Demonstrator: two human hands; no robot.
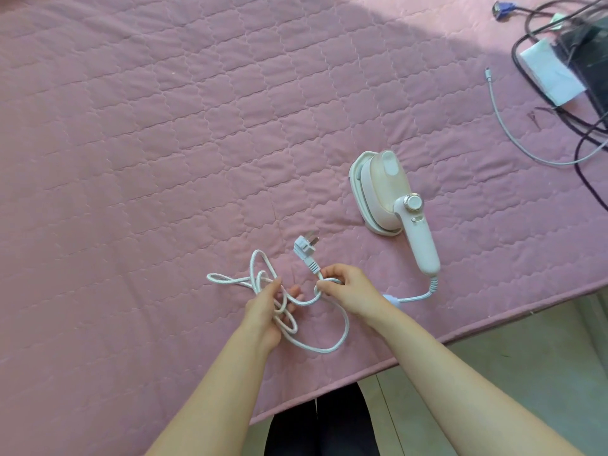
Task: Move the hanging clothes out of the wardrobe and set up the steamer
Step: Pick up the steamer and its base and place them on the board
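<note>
A small pink and white handheld steamer (391, 195) lies on the pink quilted bed (164, 126), its handle pointing toward me. Its white braided cord (332, 347) runs from the handle end to a tangle of loops in front of me. My left hand (269, 314) holds several loops of the cord. My right hand (348, 287) pinches the cord just below the white plug (306, 250), which points up and away from me. No clothes or wardrobe are in view.
At the far right of the bed lie black cables (589, 133), a grey cable (513, 133), a white paper or box (549, 70) and a dark device (589, 57). The bed edge (427, 345) runs diagonally by my legs, with pale floor beyond.
</note>
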